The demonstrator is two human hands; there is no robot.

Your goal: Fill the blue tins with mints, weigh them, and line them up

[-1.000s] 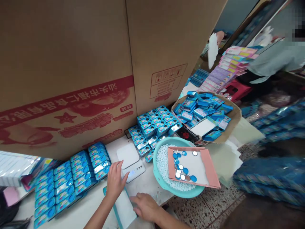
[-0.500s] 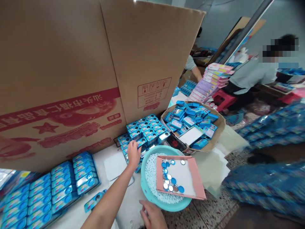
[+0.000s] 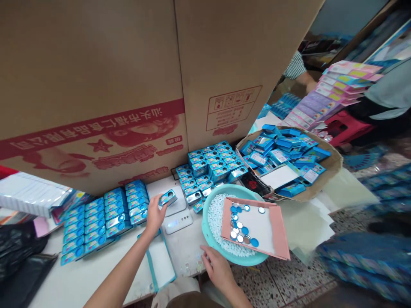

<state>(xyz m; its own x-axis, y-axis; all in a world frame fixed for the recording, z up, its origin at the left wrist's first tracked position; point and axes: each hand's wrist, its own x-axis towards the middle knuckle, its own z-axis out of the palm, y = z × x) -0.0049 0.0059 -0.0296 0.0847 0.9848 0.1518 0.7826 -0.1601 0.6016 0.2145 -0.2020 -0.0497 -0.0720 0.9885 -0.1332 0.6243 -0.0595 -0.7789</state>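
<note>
My left hand (image 3: 156,211) is closed on a small blue box (image 3: 168,196) with a dark round window in its top. It holds the box over the plate of a white digital scale (image 3: 178,222). My right hand (image 3: 217,267) is low at the table's front edge, fingers apart and nothing in them. Beside it is a turquoise basin (image 3: 205,229) of small white pellets. Across the basin lies a pink-edged tray (image 3: 280,231) with several blue and silver discs. Behind the basin stand stacked blue boxes (image 3: 214,160) with dark round windows.
Rows of blue boxes (image 3: 104,216) with blue round tops stand at left. A large cardboard carton (image 3: 135,64) walls off the back. At right, an open carton (image 3: 332,158) holds loose blue boxes. A co-worker's arm (image 3: 305,79) shows behind it, near stacked pink cartons (image 3: 334,94).
My left hand has moved from the stacked boxes to above the scale, now with a blue box in it. The right hand stays by the basin. My view has turned left.
</note>
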